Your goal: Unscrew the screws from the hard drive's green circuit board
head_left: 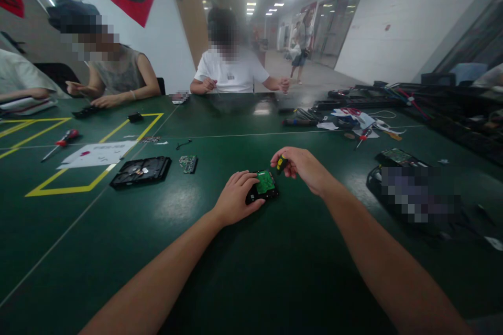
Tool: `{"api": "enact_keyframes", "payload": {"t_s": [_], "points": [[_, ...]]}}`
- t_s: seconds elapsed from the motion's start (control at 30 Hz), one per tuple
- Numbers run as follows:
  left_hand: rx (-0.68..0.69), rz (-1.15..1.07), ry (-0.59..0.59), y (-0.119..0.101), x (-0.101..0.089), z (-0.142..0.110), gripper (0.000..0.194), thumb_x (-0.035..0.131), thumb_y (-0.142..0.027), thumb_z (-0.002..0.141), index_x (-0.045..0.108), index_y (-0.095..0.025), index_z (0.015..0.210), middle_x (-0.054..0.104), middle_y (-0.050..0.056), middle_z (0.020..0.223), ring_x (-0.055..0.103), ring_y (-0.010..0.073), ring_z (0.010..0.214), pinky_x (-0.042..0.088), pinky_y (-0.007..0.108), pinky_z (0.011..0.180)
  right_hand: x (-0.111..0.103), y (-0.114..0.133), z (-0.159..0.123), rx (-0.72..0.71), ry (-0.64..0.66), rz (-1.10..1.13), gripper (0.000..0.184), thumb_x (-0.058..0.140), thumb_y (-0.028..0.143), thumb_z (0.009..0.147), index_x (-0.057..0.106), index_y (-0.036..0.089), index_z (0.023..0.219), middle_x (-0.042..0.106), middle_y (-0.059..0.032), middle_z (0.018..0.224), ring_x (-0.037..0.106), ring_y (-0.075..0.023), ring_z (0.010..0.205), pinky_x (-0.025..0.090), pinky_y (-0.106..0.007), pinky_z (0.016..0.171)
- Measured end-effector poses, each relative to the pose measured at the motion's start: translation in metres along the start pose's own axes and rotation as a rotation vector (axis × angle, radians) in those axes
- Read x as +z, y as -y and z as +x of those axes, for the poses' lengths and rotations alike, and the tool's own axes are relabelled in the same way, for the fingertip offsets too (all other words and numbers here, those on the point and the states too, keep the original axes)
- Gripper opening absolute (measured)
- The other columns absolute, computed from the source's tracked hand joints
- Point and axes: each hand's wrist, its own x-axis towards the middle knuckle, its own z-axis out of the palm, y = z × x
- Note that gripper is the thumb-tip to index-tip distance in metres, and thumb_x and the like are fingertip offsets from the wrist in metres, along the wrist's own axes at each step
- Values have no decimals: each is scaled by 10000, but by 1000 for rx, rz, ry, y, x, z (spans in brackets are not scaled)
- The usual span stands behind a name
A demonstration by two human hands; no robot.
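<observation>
A black hard drive [272,194] with a green circuit board [265,182] facing up lies on the dark green table. My left hand [236,196] grips it from the left, fingers over the far part and thumb along the near edge. Just right of the drive, my right hand [301,165] is closed round the yellow and black handle of a screwdriver [281,164]. The handle tilts down toward the drive; I cannot make out its tip or whether it touches. Left of my left hand lie a loose circuit board [188,164] and a black casing [141,171] holding small parts.
A red-handled screwdriver [63,142] and a white paper sheet [98,154] lie at the left by yellow tape. Tools and cables [306,118] sit at the back right. Black equipment [408,188] stands at the right. Two people [231,70] [126,73] work across the table.
</observation>
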Motion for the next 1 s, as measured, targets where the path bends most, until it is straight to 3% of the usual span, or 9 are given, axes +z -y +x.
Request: {"api": "enact_keyframes", "payload": {"t_s": [0.17,0.3,0.53,0.7,0.8,0.9,1.0], "points": [[9,-5,-3,0,0,0,517,731,-498,884,600,-258,1322,623,106,1388,521,353,1359,394,593,1171,1,0,1,-3,-10,-1,292,477,377,987,700,191,955,724,-62,954,525,-113,614,371,-245,501],[4,12,1,-1,0,0,516,723,-503,892,601,-247,1323,619,114,1386,524,356,1353,391,595,1174,3,-2,0,61,-20,61,226,590,419,954,627,196,953,687,-45,871,557,-112,566,387,-249,461],[7,28,0,-1,0,0,522,731,-489,889,592,-238,1325,616,116,1393,520,357,1355,386,592,1178,5,0,-4,79,20,173,282,729,428,880,544,221,928,585,39,710,597,-124,576,443,-246,502],[15,22,-14,-2,1,0,530,743,-477,881,584,-253,1334,615,109,1396,523,356,1353,388,596,1174,3,3,-5,28,113,109,195,711,385,892,693,192,916,619,5,787,542,-97,616,386,-229,512],[16,19,-14,-2,0,0,531,742,-482,882,586,-251,1334,616,115,1392,530,358,1343,403,598,1159,4,4,-4,50,155,104,241,644,410,941,741,202,1016,611,-6,790,530,-101,602,346,-230,474],[17,21,-11,-2,0,0,524,731,-482,890,589,-248,1336,619,117,1389,528,359,1344,401,602,1158,5,4,-4,77,112,150,259,594,403,968,713,212,1097,652,-28,897,570,-105,596,387,-243,476],[13,28,-2,-1,0,0,534,732,-484,886,591,-238,1339,617,121,1389,525,360,1346,394,599,1166,6,4,-4,91,21,173,166,606,353,954,636,207,1027,696,-49,998,601,-110,608,437,-258,517]]}}
